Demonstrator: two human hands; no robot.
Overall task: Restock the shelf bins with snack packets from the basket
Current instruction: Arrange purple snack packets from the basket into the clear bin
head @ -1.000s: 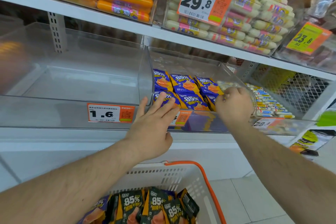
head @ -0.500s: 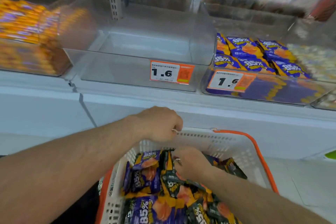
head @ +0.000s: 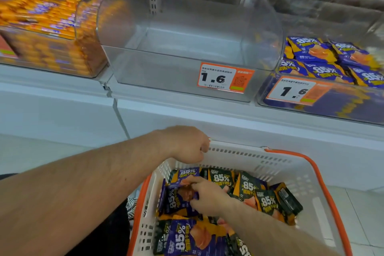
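A white basket (head: 295,174) with an orange rim stands low in front of the shelf, holding several purple and dark snack packets marked 85%. My left hand (head: 187,143) grips the basket's far rim with curled fingers. Inside the basket, my right hand (head: 207,195) pinches a purple packet (head: 176,199) near the left wall. On the shelf above stands a clear bin (head: 187,48) with nothing in it and a 1.6 price tag. The bin to its right (head: 324,97) holds several purple packets.
A clear bin (head: 41,27) full of orange sausage sticks fills the shelf's left end. A white shelf ledge (head: 207,114) juts out between the bins and the basket. Pale floor tiles (head: 363,214) show at the lower right.
Both hands have come down from the right-hand bin to the basket. The left one took hold of the rim. The right one went in among the packets and closed on a purple one.
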